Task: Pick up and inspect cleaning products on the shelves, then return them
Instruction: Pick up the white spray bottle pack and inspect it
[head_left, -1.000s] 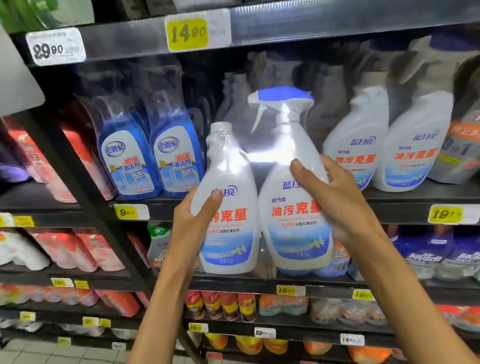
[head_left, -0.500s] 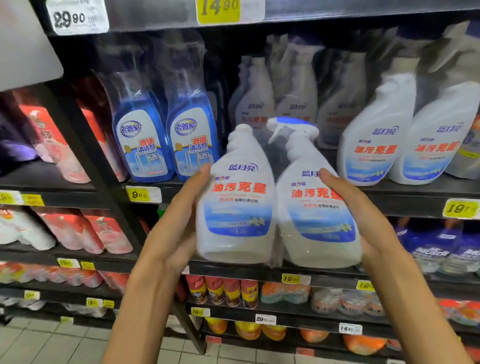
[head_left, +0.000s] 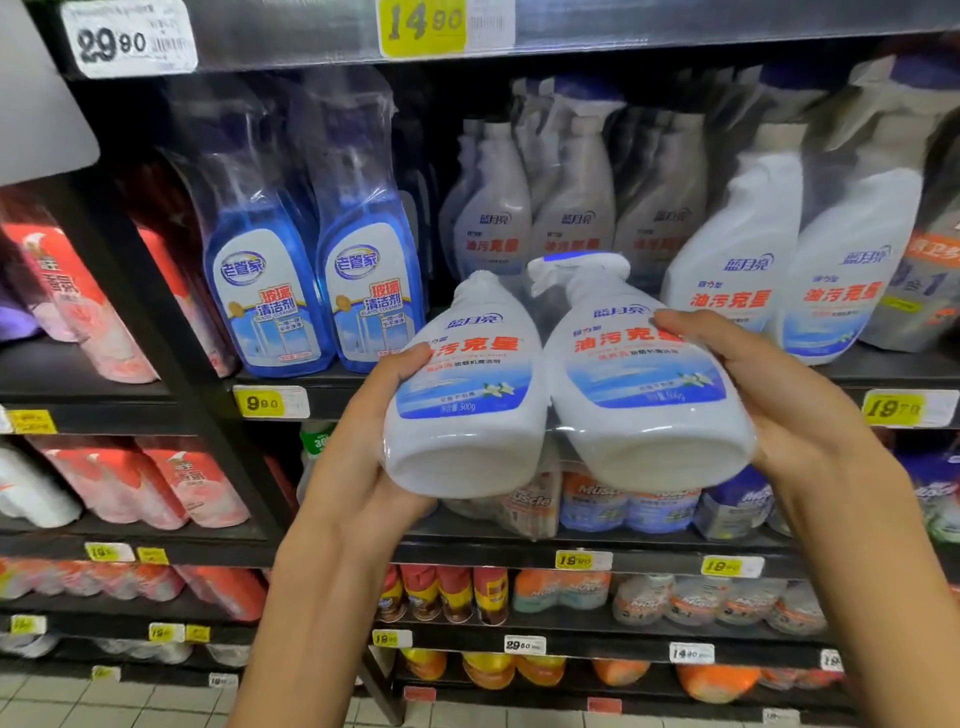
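A shrink-wrapped twin pack of white cleaner bottles (head_left: 566, 395) with red lettering and blue labels is held in front of the shelves, tipped so both bottoms face me. The right bottle carries a blue-topped spray trigger; the left one has a plain cap. My left hand (head_left: 374, 452) cups the pack's lower left side, thumb on the label. My right hand (head_left: 769, 395) grips its right side, fingers across the red lettering.
Behind the pack a shelf (head_left: 883, 374) holds more white twin packs (head_left: 795, 270) on the right and blue glass-cleaner bottles (head_left: 317, 291) on the left. Red and pink refill pouches (head_left: 145, 488) fill the left bay. Lower shelves carry orange and red products (head_left: 561, 592).
The twin pack has come down and toward me and tilted top-away, so the bottle bottoms now show. Both hands kept their hold on its sides.
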